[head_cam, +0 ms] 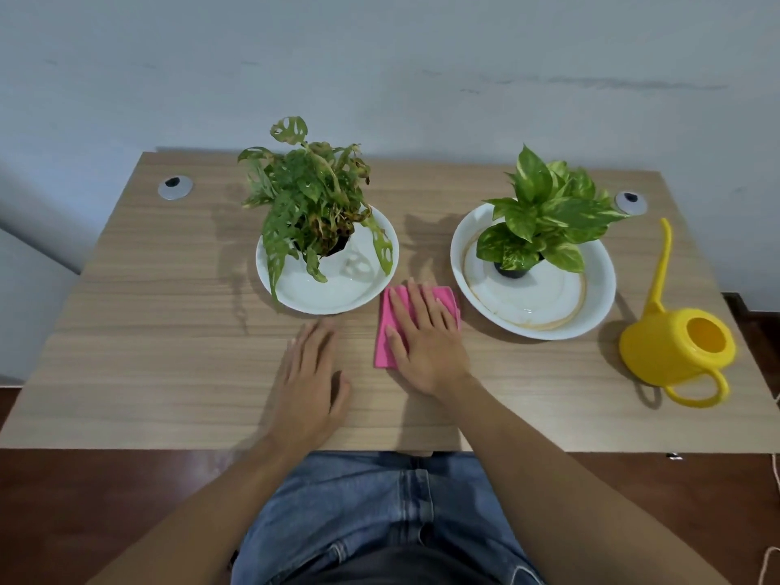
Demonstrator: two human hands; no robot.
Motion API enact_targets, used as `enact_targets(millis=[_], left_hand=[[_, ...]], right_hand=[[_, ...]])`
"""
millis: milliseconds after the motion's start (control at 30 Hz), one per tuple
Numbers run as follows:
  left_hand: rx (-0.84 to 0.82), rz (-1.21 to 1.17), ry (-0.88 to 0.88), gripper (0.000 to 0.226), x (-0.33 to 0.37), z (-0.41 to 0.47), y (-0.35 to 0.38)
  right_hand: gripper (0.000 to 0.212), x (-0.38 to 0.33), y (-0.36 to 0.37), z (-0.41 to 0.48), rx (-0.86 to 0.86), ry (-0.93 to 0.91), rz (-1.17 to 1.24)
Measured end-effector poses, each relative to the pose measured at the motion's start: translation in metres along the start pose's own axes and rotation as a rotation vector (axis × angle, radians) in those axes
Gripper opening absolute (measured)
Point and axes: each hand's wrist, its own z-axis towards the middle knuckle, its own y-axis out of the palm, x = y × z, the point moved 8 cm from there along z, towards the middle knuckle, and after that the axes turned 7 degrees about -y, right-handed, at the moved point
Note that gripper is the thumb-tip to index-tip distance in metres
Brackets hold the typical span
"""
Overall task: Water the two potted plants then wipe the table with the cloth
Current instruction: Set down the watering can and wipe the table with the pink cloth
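Observation:
Two potted plants stand on a wooden table (169, 373). The left plant (312, 196) with holed leaves sits in a white dish (337, 297). The right plant (544, 217) with yellow-green leaves sits in a wider white dish (599, 297) that holds some water. A folded pink cloth (385, 348) lies on the table between the dishes. My right hand (426, 339) presses flat on the cloth, fingers spread. My left hand (312, 382) rests flat on the bare table just left of the cloth. A yellow watering can (675, 348) stands at the right, spout pointing up and away.
Two grey cable grommets sit at the back corners, one at the left (175, 187) and one at the right (631, 202). A pale wall runs behind the table. The table's near edge is against my lap. A cord hangs at the far right.

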Motion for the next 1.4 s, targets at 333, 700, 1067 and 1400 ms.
enact_targets(millis=[333,700,1067,1400], left_hand=[[-0.153,0.001,0.237,0.071,0.079,0.068,0.037],[-0.118,0.030,0.145,0.077,0.076,0.070,0.044],[-0.036,-0.056,0.115,0.078,0.074,0.074,0.034],[-0.036,-0.108,0.124,0.075,0.070,0.076,0.034]], right_hand=[[0.070,0.082,-0.021,-0.107,-0.027,-0.069,-0.021],[0.068,0.083,-0.016,-0.098,-0.009,0.010,-0.041],[0.068,0.041,-0.012,0.040,0.025,0.021,0.048],[0.070,0.041,-0.016,0.097,0.032,0.018,0.092]])
